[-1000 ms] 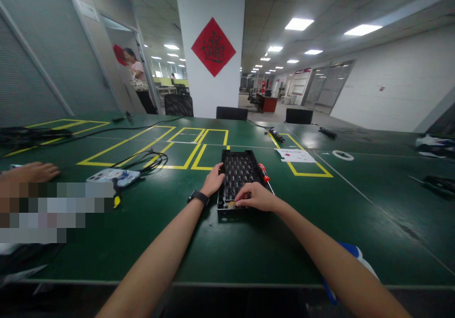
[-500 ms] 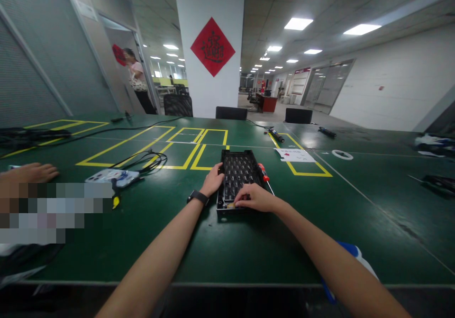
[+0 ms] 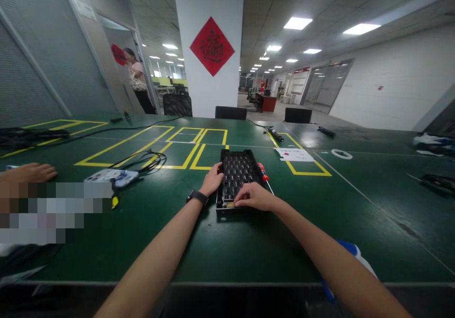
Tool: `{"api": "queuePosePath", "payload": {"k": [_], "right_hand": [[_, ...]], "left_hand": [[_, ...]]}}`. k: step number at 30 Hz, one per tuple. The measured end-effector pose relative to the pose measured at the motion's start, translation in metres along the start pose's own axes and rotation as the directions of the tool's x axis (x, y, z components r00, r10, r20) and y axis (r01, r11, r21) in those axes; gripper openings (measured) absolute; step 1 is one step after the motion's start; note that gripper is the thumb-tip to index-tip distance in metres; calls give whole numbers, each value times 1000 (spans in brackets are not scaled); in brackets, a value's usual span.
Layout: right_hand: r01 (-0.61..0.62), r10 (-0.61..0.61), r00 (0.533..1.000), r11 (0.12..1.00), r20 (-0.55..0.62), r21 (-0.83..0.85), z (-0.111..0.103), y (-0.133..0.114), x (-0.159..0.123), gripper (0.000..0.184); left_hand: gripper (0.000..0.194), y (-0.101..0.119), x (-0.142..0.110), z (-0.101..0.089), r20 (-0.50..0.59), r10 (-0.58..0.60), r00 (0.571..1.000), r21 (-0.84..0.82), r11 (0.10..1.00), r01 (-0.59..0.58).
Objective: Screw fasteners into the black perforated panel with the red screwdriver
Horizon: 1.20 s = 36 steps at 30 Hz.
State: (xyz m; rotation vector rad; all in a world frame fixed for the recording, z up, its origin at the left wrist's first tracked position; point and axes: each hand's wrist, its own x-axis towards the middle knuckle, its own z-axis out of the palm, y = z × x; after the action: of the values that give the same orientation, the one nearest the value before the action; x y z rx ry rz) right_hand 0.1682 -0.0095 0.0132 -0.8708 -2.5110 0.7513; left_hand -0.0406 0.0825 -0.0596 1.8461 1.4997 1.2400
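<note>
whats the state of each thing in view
black case, uncovered, lying flat
small yellowish piece, in the case's near end
left hand, against the case's left side
right hand, pinching that piece
screwdriver, lying beside the case
phone, lying flat
paper, lying flat
white ring, lying flat
ceiling light, lit

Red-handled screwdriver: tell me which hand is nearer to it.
Right. The right hand is close to the screwdriver, over the near end of the black case; the left hand is at the case's left side, opposite the screwdriver.
</note>
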Motion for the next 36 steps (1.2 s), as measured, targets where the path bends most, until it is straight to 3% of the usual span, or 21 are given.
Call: {"api": "queuePosePath", "payload": {"k": [9, 17, 26, 32, 36], "right_hand": [[101, -98, 992, 994, 84, -40, -7, -2, -1, 20], [-72, 71, 997, 997, 31, 27, 0, 1, 0, 32], [88, -82, 996, 985, 42, -150, -4, -3, -1, 22], [77, -76, 997, 989, 16, -123, 1, -2, 0, 25], [79, -82, 997, 979, -10, -189, 1, -3, -1, 23]], "left_hand": [[55, -3, 2, 1, -6, 17, 1000, 23, 1000, -17], [54, -1, 0, 0, -5, 1, 1000, 13, 1000, -1], [55, 0, 0, 0, -9, -3, 1000, 1, 1000, 3], [54, -1, 0, 0, 5, 8, 1000, 27, 1000, -8], [54, -2, 0, 0, 1, 13, 1000, 16, 1000, -13]]}}
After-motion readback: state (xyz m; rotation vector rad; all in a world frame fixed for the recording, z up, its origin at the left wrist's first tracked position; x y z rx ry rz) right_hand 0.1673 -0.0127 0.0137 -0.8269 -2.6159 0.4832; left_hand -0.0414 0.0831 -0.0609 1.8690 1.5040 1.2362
